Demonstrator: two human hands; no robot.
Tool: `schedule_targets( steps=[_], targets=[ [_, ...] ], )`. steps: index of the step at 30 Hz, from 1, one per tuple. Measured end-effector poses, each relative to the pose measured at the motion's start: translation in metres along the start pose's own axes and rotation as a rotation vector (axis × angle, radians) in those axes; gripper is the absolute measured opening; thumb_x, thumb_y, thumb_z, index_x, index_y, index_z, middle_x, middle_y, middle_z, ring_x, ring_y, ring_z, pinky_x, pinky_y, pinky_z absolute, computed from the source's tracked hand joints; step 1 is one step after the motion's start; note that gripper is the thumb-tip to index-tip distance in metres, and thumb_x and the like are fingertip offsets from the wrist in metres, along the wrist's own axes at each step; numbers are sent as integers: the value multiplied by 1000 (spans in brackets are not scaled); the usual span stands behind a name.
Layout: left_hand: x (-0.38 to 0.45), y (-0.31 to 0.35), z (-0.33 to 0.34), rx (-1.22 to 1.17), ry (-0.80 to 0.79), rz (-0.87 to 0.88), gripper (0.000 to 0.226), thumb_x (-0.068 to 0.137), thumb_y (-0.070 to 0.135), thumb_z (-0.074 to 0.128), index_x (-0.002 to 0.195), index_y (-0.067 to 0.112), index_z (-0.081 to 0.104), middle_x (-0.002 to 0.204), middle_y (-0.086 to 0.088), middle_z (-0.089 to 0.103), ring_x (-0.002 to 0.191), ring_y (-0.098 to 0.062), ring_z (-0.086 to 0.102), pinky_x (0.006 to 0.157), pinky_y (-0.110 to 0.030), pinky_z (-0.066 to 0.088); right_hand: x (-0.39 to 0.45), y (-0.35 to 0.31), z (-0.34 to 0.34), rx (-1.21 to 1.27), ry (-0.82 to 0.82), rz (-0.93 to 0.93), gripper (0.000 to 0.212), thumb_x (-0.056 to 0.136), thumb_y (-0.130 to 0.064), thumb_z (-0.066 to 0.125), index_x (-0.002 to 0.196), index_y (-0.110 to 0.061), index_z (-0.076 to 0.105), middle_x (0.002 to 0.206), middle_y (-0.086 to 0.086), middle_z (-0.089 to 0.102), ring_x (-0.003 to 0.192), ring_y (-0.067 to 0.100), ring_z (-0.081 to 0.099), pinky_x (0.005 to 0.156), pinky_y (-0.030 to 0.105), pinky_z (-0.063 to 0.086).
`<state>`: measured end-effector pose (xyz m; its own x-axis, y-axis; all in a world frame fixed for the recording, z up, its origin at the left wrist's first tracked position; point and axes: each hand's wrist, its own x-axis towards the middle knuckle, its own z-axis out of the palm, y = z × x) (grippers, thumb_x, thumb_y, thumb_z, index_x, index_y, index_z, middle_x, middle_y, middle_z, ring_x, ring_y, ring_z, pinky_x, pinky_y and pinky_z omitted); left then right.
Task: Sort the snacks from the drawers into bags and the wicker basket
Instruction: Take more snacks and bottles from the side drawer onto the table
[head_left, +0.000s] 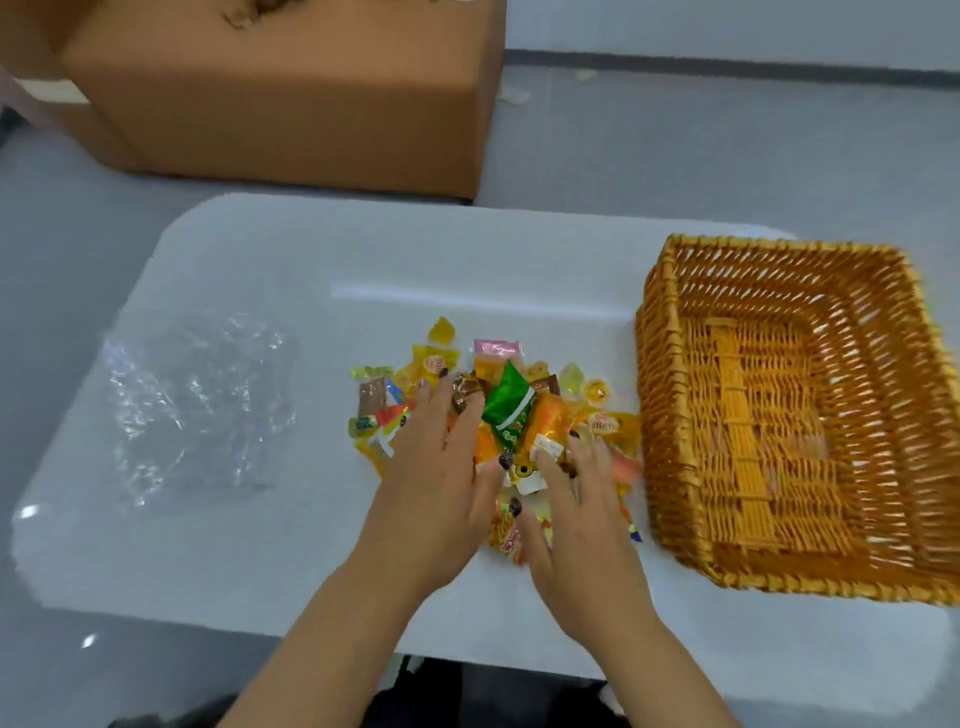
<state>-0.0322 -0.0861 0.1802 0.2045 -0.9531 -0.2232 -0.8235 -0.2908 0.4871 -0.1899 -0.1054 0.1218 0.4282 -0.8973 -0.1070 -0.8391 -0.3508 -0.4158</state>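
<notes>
While flat on the snacks (511, 410): left hand (441, 467), right hand (576, 493).

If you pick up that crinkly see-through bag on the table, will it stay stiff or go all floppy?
Probably floppy: the clear plastic bag lies flat and wrinkled on the white table, holding no shape. It likely weighs very little, since it looks thin and empty. Its shiny film may be a bit slippery, so pinching a corner should work best.

No print can be read: the marks on the green packet (508, 402) and the other snack wrappers (435, 362) are too blurred to read.
</notes>
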Motion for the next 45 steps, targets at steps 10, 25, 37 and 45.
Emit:
schedule_targets(
  steps=[10, 25, 37, 45],
  targets=[
    [-10, 123, -135, 107, -151, 19, 63, 104, 42, 32, 157, 23, 4, 164, 2, -15, 149, -15, -18, 120, -35, 3, 22, -22, -212, -135, -240, -11, 70, 98, -58, 17, 154, -19, 4, 162, 7, 2, 149, 26, -11, 121, 39, 5],
    [19, 194, -225, 109, -75, 29, 67, 104, 44, 33, 157, 14, 4, 165, -2, 5, 152, -19, -3, 122, -38, 14, 66, -22, -366, -107, -189, -99, 65, 99, -54, 22, 154, -21, 15, 160, 2, 19, 148, 17, 13, 121, 38, 15],
    [45, 294, -197, 110, -52, -14, 67, 104, 40, 39, 156, 14, 7, 165, -4, 11, 152, -20, 6, 120, -39, 20, 85, 61, -431, -159, -209, -191, 58, 102, -50, 23, 153, -24, 22, 159, 0, 23, 146, 18, 22, 113, 34, 27],
    [36, 377, -164, 87, 57, -116, 67, 104, 42, 38, 157, 16, 7, 165, -1, 9, 151, -17, 9, 118, -35, 20, 91, 131, -480, -270, -333, -340, 57, 102, -49, 28, 153, -22, 22, 157, 3, 26, 142, 24, 30, 111, 39, 33]
  ],
)
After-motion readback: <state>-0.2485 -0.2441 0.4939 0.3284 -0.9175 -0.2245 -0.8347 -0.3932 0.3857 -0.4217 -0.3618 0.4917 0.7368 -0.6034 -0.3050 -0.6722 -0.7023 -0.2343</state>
